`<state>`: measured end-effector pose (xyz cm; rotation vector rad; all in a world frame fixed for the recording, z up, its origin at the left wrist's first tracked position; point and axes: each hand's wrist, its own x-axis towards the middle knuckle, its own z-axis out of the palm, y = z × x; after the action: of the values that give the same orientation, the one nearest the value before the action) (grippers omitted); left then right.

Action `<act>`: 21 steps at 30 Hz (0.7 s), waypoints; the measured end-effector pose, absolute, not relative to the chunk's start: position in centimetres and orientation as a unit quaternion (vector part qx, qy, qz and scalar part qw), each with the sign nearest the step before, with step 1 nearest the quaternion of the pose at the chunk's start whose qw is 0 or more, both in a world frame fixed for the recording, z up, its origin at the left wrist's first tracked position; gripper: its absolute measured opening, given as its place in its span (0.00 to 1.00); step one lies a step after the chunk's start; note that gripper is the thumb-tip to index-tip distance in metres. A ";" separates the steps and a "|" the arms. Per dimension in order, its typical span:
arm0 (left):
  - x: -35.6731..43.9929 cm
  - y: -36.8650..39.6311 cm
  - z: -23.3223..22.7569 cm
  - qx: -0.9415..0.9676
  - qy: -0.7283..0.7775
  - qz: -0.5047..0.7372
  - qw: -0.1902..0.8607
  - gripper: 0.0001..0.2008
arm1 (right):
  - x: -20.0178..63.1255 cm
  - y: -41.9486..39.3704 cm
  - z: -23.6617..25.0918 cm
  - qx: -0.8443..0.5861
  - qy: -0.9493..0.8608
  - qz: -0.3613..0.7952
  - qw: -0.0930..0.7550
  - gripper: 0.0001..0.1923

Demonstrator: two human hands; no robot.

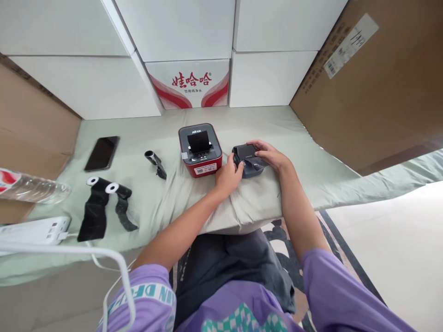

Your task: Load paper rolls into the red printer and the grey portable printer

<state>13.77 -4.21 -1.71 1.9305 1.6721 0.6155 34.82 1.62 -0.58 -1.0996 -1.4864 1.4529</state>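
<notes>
A small dark grey boxy device (247, 152) sits near the front of the cloth-covered table, with black film on its near side. My left hand (228, 176) grips its left side, with the thumb and fingers bent against it. Across the top and right side lie the curved fingers of my right hand (270, 154), also gripping it. Just left of my left hand stands a red and black device (204, 168) with a raised black screen or flap on top. What the fingers press on underneath is hidden.
To the left lie a roll of black film (152, 159), two more black rolls (98, 203), a phone (102, 153), a water bottle (38, 186) and a white power bank (44, 230) with a cable. White boxes (194, 83) line the back; a large cardboard box (384, 97) stands right.
</notes>
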 end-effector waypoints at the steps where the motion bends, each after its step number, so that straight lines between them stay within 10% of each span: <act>1: 13.8 -4.2 -1.8 0.713 0.615 0.225 0.249 0.30 | 34.8 1.7 -0.6 -0.431 -0.587 0.569 0.382 0.27; 21: 13.7 -4.9 -2.0 0.705 0.593 0.273 0.276 0.28 | 34.5 2.3 -1.5 -0.421 -0.527 0.591 0.444 0.29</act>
<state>13.74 -4.86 -1.98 1.8951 1.5931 0.7338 34.49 2.27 -1.46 -1.0429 -1.3057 1.4641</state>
